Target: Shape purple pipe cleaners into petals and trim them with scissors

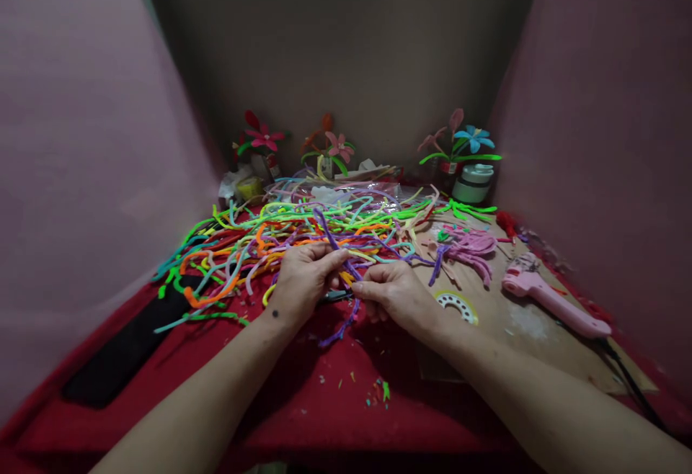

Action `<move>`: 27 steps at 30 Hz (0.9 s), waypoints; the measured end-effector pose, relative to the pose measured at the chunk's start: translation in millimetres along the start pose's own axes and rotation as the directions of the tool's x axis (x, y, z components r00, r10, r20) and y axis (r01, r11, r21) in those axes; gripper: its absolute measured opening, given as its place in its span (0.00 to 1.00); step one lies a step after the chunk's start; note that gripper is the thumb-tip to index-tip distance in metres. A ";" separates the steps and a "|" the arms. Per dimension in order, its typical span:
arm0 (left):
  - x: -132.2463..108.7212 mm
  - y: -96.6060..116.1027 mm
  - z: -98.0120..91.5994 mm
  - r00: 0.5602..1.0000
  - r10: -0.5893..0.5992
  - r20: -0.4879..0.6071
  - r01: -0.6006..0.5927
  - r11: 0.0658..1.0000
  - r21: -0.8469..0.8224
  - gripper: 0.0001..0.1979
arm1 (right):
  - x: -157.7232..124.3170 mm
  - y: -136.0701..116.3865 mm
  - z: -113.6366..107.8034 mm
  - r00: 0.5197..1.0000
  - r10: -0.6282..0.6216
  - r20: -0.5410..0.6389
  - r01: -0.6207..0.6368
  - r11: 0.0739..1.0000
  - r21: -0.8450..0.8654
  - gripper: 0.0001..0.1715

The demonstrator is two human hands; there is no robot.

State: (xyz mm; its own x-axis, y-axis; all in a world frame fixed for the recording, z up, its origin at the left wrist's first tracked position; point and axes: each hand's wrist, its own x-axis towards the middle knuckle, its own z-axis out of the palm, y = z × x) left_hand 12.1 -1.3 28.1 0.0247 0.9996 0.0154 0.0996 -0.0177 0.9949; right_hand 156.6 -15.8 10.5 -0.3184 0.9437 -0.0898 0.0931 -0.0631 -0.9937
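- At the far left, a black strip (124, 351) lies on the red cloth (292, 409), apart from the hands.
- Next is the pile of coloured stems (261, 240), spread loosely behind the hands.
- The left hand (303, 276) is grasping the purple stem (326, 227) between thumb and fingers; its upper end points up and away to the left.
- The purple stem is in the middle, above the cloth, going slantwise from one hand to the other. The step in hand seems to be shaping or twisting it.
- Below hangs or lies a curved purple piece (346, 328); I cannot tell if it belongs to the same stem.
- The right hand (397, 294) pinches the lower part of the stem, near the left fingertips. In my judgement, the next move calls for one hand to keep firm while the other turns or bends with small force.
- Farther right are the pink bundle (470, 247), the white ring (457, 306) and the pink glue gun (559, 300), all not touched.
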 end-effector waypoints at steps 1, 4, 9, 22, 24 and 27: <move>-0.1 0.2 -0.2 1.000 0.003 -0.003 -0.003 1.000 0.001 0.11 | 0.5 0.9 0.1 1.000 -0.003 0.006 0.003 1.000 -0.007 0.15; 0.4 -0.8 -1.0 1.000 -0.009 0.005 0.009 0.999 -0.034 0.12 | 2.6 6.1 0.6 0.996 -0.082 -0.017 0.080 0.993 -0.090 0.14; 3.6 -7.1 -1.9 0.998 -0.035 0.043 0.039 0.992 -0.117 0.13 | 4.6 15.3 2.2 0.973 -0.229 -0.019 0.216 0.941 -0.260 0.17; 3.2 -6.2 -4.7 0.950 -0.073 0.305 0.112 0.987 -0.114 0.12 | 9.8 16.9 -4.8 0.941 -0.069 0.331 -0.162 0.768 0.620 0.12; 4.3 -8.7 -4.8 0.946 -0.055 0.320 0.100 0.987 -0.124 0.12 | 10.9 19.6 -6.0 0.927 -0.063 0.370 -0.221 0.706 0.673 0.10; 4.8 -12.0 -3.8 0.953 -0.044 0.301 0.081 0.990 -0.113 0.13 | 12.2 22.6 -5.9 0.918 -0.009 0.397 -0.300 0.639 0.709 0.06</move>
State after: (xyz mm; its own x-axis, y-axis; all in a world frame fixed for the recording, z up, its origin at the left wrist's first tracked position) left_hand 7.2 3.8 16.6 0.3183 0.9462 -0.0590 -0.0116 0.0661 0.9977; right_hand 160.4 -3.8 -12.6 -0.6674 0.7380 -0.0999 -0.5136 -0.5532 -0.6559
